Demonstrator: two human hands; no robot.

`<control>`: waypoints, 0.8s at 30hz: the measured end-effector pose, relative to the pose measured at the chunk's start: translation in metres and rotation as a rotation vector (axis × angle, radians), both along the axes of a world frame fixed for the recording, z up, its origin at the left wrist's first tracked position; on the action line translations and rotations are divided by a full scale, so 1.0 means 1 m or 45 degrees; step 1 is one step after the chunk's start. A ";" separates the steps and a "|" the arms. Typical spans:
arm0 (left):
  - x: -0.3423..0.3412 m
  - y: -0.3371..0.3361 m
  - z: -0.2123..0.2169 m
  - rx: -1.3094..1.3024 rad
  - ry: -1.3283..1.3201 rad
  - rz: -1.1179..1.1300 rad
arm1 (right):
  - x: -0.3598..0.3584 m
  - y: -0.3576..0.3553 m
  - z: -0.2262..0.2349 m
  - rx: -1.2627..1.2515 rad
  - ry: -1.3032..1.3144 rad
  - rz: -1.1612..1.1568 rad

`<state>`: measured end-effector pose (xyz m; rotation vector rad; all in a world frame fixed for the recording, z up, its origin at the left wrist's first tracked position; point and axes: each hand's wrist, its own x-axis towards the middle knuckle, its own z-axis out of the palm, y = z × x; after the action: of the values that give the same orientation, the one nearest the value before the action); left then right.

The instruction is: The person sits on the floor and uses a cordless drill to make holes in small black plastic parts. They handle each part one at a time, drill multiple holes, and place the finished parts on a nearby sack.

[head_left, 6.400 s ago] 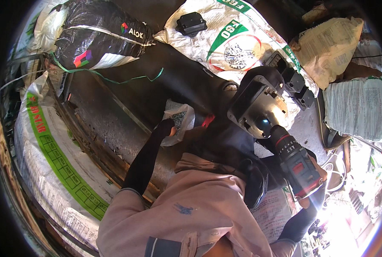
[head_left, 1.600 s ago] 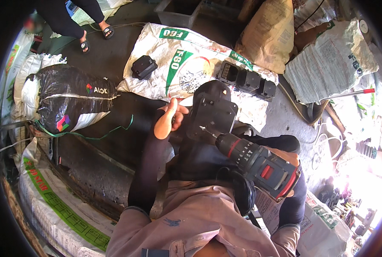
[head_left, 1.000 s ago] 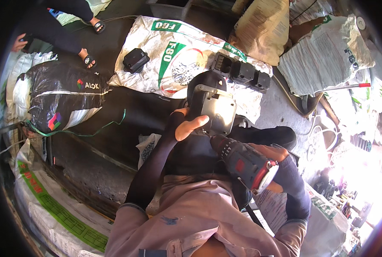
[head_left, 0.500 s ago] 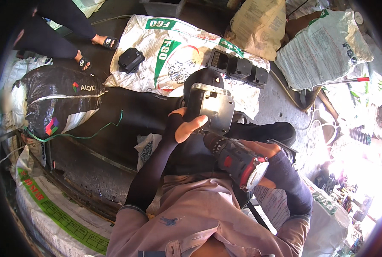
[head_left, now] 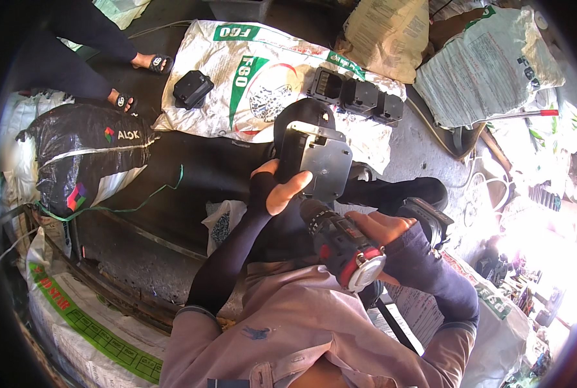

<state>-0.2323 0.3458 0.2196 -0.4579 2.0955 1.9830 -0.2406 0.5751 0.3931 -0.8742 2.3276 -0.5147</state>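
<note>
My left hand (head_left: 286, 190) is closed on the side of a black box with a flat grey lid (head_left: 328, 169), thumb over its near left corner. A pale metal strip (head_left: 316, 132) runs along the box's far edge. My right hand (head_left: 384, 229) is wrapped round a black and red cordless drill (head_left: 343, 244). The drill's chuck points away from me, toward the near edge of the box. Whether its tip touches the box or a screw there is hidden.
Beyond my knees a white sack (head_left: 201, 48) lies flat, bearing a black box (head_left: 192, 89) and a row of similar boxes (head_left: 359, 97). A pouch of small screws (head_left: 222, 226) sits by my left forearm. Another person's sandalled foot (head_left: 152, 63) is at far left.
The drill has shifted a little left and its body has swung more upright in the picture. The box has tilted slightly in my left hand, which keeps its hold.
</note>
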 end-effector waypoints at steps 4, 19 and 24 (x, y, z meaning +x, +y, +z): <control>-0.001 0.001 -0.003 0.077 -0.022 0.032 | -0.002 -0.002 -0.004 -0.088 0.005 -0.048; -0.003 -0.021 -0.029 0.214 -0.028 0.123 | 0.000 0.029 0.034 -0.267 -0.102 -0.116; 0.009 -0.057 -0.015 0.884 -0.126 0.340 | 0.008 0.040 0.022 -0.430 -0.046 -0.350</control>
<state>-0.2234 0.2885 0.2046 -0.6887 1.2081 2.5882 -0.2326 0.6156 0.4152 -0.6844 2.3782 -1.0545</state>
